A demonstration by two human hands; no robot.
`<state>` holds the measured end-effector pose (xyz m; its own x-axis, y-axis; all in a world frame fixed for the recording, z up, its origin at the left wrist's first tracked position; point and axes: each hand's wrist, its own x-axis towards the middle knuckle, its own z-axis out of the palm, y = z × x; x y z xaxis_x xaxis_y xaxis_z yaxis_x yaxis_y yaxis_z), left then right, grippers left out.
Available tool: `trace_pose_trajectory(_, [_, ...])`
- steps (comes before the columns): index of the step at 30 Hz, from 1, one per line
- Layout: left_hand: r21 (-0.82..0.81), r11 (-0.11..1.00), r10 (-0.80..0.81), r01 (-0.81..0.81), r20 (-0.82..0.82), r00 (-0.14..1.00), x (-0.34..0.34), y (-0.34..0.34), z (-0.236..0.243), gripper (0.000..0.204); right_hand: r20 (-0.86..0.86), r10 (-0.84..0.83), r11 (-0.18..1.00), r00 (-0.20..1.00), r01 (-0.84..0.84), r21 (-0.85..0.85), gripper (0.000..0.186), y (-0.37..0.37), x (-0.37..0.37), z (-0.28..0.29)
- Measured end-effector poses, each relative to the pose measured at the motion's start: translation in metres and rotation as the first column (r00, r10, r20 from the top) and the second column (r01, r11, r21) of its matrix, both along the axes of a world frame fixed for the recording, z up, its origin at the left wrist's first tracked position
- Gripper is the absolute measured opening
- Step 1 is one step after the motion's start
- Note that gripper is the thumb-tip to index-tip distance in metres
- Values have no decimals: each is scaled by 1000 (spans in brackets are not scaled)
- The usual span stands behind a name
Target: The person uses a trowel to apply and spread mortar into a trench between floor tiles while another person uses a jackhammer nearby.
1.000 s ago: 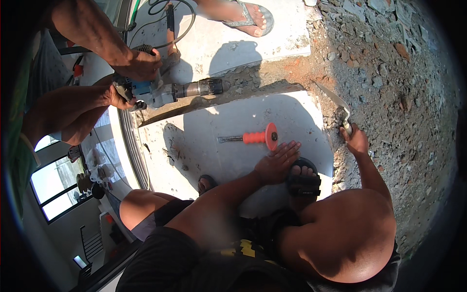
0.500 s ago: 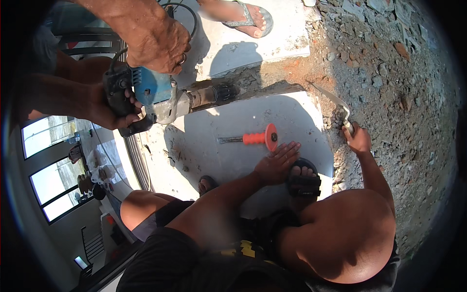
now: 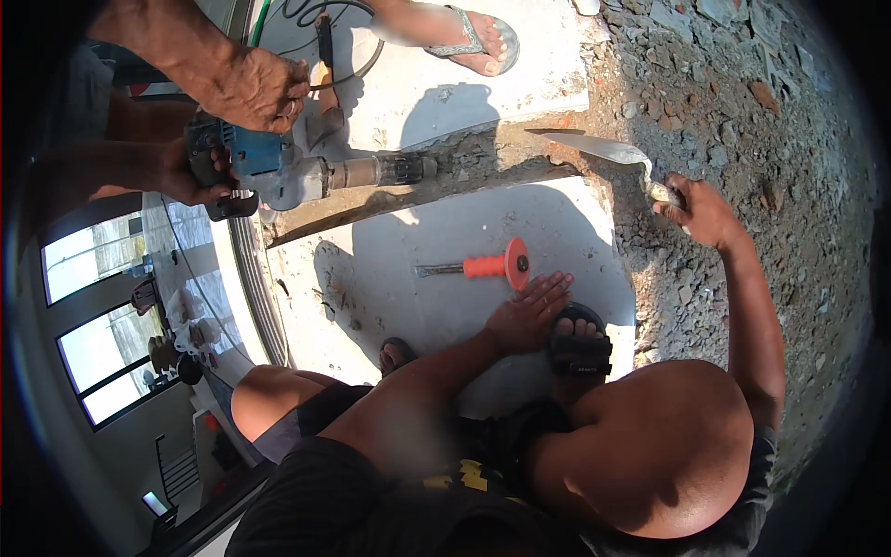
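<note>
My right hand point(image 3: 703, 212) grips the handle of a pointed trowel point(image 3: 599, 147). The trowel's blade reaches left over the end of a rough groove point(image 3: 506, 160) between two pale slabs. Palm down with fingers stretched, my left hand point(image 3: 529, 314) rests on the near slab point(image 3: 390, 288) beside my sandalled foot. Just beyond its fingertips lies a chisel point(image 3: 487, 266) with a red grip and round hand guard, touched by nobody. Across the groove's left part, a co-worker's two hands hold a blue power hammer point(image 3: 264, 162), its dark front end lying along the groove.
Rubble and loose soil point(image 3: 733, 158) cover the right side. A tool with a wooden handle point(image 3: 325, 70) and a looped black cable point(image 3: 371, 65) lie on the far slab, near the co-worker's sandalled foot point(image 3: 478, 42). A metal door track point(image 3: 255, 288) borders the slab at left.
My right hand has moved away from me, and the trowel blade now points left over the groove. The co-worker's power hammer has shifted left, uncovering the wooden-handled tool. My left hand stays put.
</note>
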<state>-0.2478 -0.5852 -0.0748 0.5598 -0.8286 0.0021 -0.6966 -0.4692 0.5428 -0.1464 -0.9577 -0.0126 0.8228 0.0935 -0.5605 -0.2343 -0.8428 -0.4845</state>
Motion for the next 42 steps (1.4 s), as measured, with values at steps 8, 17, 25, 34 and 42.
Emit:
trace_pose_trajectory(8, [17,1000,4,-4,3,1000,3,2,3,40,202,362,923,910,-320,-213,40,64,54,44])
trace_pose_trajectory(17, [11,1000,16,-16,30,999,-1,0,-4,41,56,794,580,605,-728,-366,29,222,141,22])
trace_pose_trajectory(25, [-14,1000,24,-24,24,999,-3,8,-9,43,-297,674,529,677,-722,-446,35,189,152,59])
trace_pose_trajectory(34, [-66,997,37,-34,53,998,4,12,4,40,-511,608,284,607,-768,-574,16,81,126,113])
trace_pose_trajectory(42, [-63,998,27,-23,61,998,3,4,1,40,-156,801,496,578,-786,-370,43,228,156,42])
